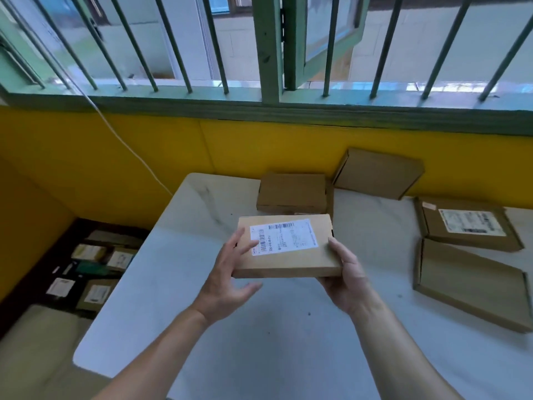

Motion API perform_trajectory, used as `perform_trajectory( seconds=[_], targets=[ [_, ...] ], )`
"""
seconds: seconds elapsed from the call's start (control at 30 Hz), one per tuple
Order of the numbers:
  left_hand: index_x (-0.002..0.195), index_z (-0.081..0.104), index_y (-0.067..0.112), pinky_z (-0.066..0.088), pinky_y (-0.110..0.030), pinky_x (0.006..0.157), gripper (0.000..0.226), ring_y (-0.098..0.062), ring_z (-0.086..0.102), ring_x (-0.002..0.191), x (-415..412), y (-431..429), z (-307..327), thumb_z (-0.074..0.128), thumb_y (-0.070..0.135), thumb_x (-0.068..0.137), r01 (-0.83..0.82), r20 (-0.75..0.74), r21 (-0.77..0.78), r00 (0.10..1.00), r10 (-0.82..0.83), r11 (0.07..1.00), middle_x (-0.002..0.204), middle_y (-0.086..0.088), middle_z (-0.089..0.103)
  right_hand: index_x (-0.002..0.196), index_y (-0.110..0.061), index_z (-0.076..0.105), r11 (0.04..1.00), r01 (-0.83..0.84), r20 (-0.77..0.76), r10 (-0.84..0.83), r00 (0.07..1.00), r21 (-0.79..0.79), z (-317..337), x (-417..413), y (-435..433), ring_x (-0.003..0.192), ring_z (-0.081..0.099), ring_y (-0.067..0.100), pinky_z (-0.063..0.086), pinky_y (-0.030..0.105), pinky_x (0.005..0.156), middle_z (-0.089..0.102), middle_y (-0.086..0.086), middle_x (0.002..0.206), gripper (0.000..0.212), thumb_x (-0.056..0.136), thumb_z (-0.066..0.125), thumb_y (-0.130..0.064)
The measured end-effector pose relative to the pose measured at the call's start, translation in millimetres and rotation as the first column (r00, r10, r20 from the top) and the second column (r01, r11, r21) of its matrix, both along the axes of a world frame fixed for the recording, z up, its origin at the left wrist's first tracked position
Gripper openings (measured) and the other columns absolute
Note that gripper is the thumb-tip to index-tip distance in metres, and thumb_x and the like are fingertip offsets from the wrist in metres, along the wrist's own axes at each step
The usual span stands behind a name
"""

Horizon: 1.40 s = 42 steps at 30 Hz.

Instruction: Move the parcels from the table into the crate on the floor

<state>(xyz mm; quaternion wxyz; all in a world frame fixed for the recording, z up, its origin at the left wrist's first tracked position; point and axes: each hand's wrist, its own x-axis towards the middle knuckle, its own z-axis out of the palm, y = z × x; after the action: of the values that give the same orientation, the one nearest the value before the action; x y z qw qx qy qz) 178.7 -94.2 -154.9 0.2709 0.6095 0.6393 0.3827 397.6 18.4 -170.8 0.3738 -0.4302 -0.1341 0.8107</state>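
While aloft, parcel [288,251] in right hand [349,281]

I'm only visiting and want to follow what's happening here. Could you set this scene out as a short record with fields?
Held: labelled cardboard parcel, lifted above the white table
Left hand: grips its left edge
Right hand: grips its near right corner
Still waiting: four more parcels
Back: plain parcel lying flat; tilted parcel by the yellow wall
Right: second labelled parcel; nearer, large plain parcel
Crate: on the floor at left, parcels already inside
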Motion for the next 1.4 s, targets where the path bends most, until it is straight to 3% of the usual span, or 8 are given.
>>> perform_trajectory(
  seconds=[0.07, 0.13, 0.2, 0.27, 0.43, 0.8, 1.13, 1.4],
  targets=[
    [0.144, 0.034, 0.045, 0.033, -0.019, 0.111, 0.072, 0.002, 0.023, 0.143, 0, -1, 6, 0.069, 0.047, 0.081, -0.149, 0.113, -0.08, 0.981, 0.157, 0.986, 0.158, 0.022, 0.021, 0.093, -0.016, 0.078, 0.998, 0.0, -0.03, 0.001, 1.0, 0.056, 3, -1, -6, 0.074, 0.072, 0.014, 0.058, 0.025, 0.06, 0.076, 0.005, 0.098, 0.021, 0.082, 0.068, -0.03],
    [0.147, 0.032, 0.042, 0.04, -0.029, 0.108, 0.072, -0.006, 0.041, 0.135, 1, 3, 14, 0.06, 0.061, 0.083, -0.291, 0.362, -0.217, 0.862, 0.354, 0.932, 0.153, 0.013, 0.038, 0.09, -0.018, 0.081, 0.994, -0.001, -0.083, 0.01, 0.997, 0.106, 5, 0, -13, 0.078, 0.073, 0.015, 0.058, 0.025, 0.06, 0.076, 0.006, 0.101, 0.022, 0.083, 0.065, -0.03],
    [0.146, 0.035, 0.037, 0.05, -0.033, 0.099, 0.062, -0.012, 0.059, 0.12, 0, 7, 19, 0.05, 0.059, 0.091, -0.276, 0.581, -0.315, 0.701, 0.414, 0.908, 0.138, 0.003, 0.059, 0.101, -0.017, 0.079, 0.986, -0.012, -0.137, 0.034, 0.99, 0.164, 8, 0, -18, 0.088, 0.073, 0.017, 0.058, 0.025, 0.066, 0.074, 0.008, 0.111, 0.027, 0.085, 0.062, -0.031],
    [0.143, 0.043, 0.034, 0.058, -0.033, 0.086, 0.049, -0.016, 0.068, 0.107, -1, 8, 26, 0.044, 0.052, 0.097, -0.22, 0.645, -0.333, 0.655, 0.392, 0.917, 0.12, 0.0, 0.071, 0.114, -0.017, 0.074, 0.969, -0.041, -0.151, 0.08, 0.985, 0.244, 13, -2, -23, 0.097, 0.071, 0.019, 0.058, 0.025, 0.069, 0.071, 0.01, 0.12, 0.035, 0.086, 0.06, -0.033],
    [0.134, 0.053, 0.037, 0.059, -0.028, 0.068, 0.036, -0.018, 0.072, 0.098, 2, 1, 43, 0.043, 0.045, 0.101, -0.261, 0.708, -0.224, 0.618, 0.341, 0.939, 0.109, -0.001, 0.074, 0.123, -0.02, 0.069, 0.947, -0.064, -0.129, 0.109, 0.986, 0.313, 31, -8, -30, 0.104, 0.07, 0.021, 0.059, 0.028, 0.077, 0.069, 0.01, 0.123, 0.055, 0.092, 0.045, -0.058],
    [0.144, 0.044, 0.031, 0.056, -0.048, 0.091, 0.049, -0.026, 0.063, 0.119, 6, -10, 83, 0.036, 0.045, 0.098, -0.308, 0.738, 0.053, 0.653, 0.171, 0.95, 0.129, -0.006, 0.065, 0.132, -0.024, 0.062, 0.863, -0.047, -0.226, 0.183, 0.957, 0.503, 74, -9, -34, 0.12, 0.062, 0.022, 0.054, 0.034, 0.089, 0.066, 0.006, 0.13, 0.053, 0.098, 0.037, -0.056],
    [0.14, 0.048, 0.039, 0.059, -0.04, 0.085, 0.046, -0.02, 0.065, 0.114, 10, -23, 71, 0.04, 0.049, 0.096, -0.348, 0.706, -0.005, 0.663, 0.25, 0.938, 0.124, -0.001, 0.068, 0.133, -0.024, 0.061, 0.88, -0.091, -0.217, 0.214, 0.952, 0.467, 65, -11, -39, 0.121, 0.061, 0.025, 0.054, 0.038, 0.091, 0.065, 0.008, 0.132, 0.055, 0.101, 0.028, -0.053],
    [0.112, 0.06, 0.055, 0.06, -0.036, 0.084, 0.029, -0.014, 0.069, 0.105, -39, -89, 36, 0.062, 0.051, 0.084, -0.476, 0.636, -0.202, 0.601, 0.484, 0.856, 0.112, 0.008, 0.072, 0.121, -0.029, 0.07, 0.853, -0.314, 0.017, 0.338, 0.941, 0.416, 41, -79, -77, 0.113, 0.065, 0.018, 0.056, 0.031, 0.084, 0.068, 0.006, 0.126, 0.046, 0.099, 0.037, -0.052]
  ],
)
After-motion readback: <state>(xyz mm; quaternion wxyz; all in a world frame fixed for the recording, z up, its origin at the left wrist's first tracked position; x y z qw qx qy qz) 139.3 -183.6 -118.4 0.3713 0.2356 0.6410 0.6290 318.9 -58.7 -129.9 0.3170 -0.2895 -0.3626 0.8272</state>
